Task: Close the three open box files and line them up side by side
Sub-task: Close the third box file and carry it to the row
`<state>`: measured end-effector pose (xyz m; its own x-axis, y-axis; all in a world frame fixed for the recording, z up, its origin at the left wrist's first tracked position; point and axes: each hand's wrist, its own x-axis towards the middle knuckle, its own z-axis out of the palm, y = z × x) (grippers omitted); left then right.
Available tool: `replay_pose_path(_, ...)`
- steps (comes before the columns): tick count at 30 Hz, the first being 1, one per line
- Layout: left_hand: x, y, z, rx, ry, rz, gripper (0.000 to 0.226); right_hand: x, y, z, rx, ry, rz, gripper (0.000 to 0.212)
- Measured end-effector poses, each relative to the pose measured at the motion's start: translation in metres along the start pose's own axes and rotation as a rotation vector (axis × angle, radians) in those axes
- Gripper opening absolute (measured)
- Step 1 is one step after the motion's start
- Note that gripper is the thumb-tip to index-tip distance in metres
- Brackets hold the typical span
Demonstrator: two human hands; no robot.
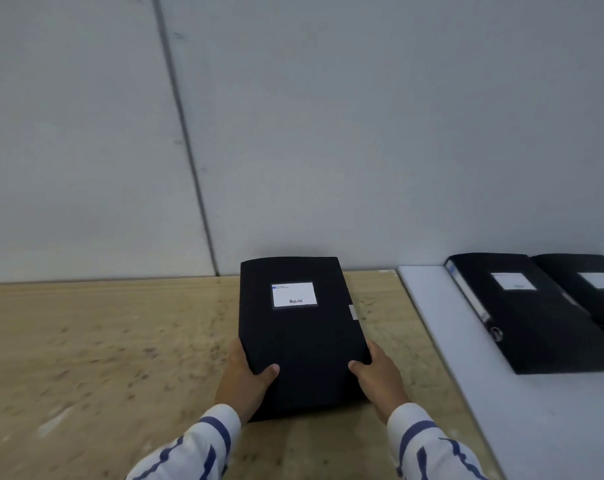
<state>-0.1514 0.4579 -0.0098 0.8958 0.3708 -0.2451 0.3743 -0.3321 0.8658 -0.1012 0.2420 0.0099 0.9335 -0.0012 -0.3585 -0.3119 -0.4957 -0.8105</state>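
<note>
A closed black box file (300, 337) with a white label lies flat on the wooden table (103, 341), its far end near the wall. My left hand (246, 379) grips its near left edge, thumb on the lid. My right hand (380, 375) grips its near right edge the same way. Two more closed black box files lie side by side on the white surface (466, 393) to the right: one (529, 317) with its spine and ring hole showing, the other (595, 292) partly cut off by the frame edge.
A grey panelled wall (328, 133) runs along the back of the table. The wooden top stretches to the left of the held file. The white surface borders the wood on the right, with bare room in front of the two files.
</note>
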Motion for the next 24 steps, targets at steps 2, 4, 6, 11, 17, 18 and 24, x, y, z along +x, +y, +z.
replay_pose_path(2, 0.003, 0.017, 0.04, -0.007, -0.021, 0.0, 0.074, 0.015, 0.016, -0.038, 0.022, 0.01, 0.012, 0.039)
replay_pose_path(4, 0.005, 0.033, 0.079, -0.014, -0.04, -0.002, 0.073, 0.029, 0.031, -0.073, 0.035, 0.02, 0.023, 0.037)
replay_pose_path(6, 0.006, 0.049, 0.115, -0.014, -0.051, -0.005, 0.073, 0.042, 0.046, -0.105, 0.016, 0.034, 0.042, 0.038)
replay_pose_path(11, 0.014, 0.08, 0.188, -0.009, -0.076, -0.023, 0.076, 0.077, 0.079, -0.167, -0.019, 0.089, 0.071, 0.031)
replay_pose_path(17, 0.024, 0.102, 0.237, 0.027, -0.097, -0.021, 0.075, 0.105, 0.104, -0.204, -0.008, 0.138, 0.086, 0.027)
replay_pose_path(18, 0.026, 0.103, 0.242, 0.036, -0.099, -0.021, 0.075, 0.108, 0.107, -0.207, -0.016, 0.144, 0.087, 0.028)
replay_pose_path(24, 0.031, 0.109, 0.261, 0.079, -0.086, -0.028, 0.072, 0.12, 0.115, -0.217, -0.064, 0.149, 0.094, 0.052)
